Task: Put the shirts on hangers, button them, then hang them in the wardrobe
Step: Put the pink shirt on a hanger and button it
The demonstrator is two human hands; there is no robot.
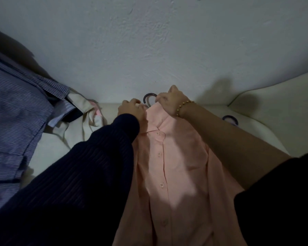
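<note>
A pink button-up shirt [169, 167] lies buttoned down its front on a cream cushion, collar toward the wall. The dark hook of a hanger [148, 97] sticks out above the collar. My left hand [132, 109], in a dark striped sleeve, pinches the collar's left side. My right hand [171, 102], with a gold bead bracelet, grips the collar's right side beside the hook. The hanger's body is hidden inside the shirt.
A blue striped shirt [14, 110] lies in a heap at the left, with pale cream and pink clothes [89, 110] beside it. A second dark hanger hook [230, 118] shows on the cream cushion [267, 110] at the right. A white wall [149, 41] stands right behind.
</note>
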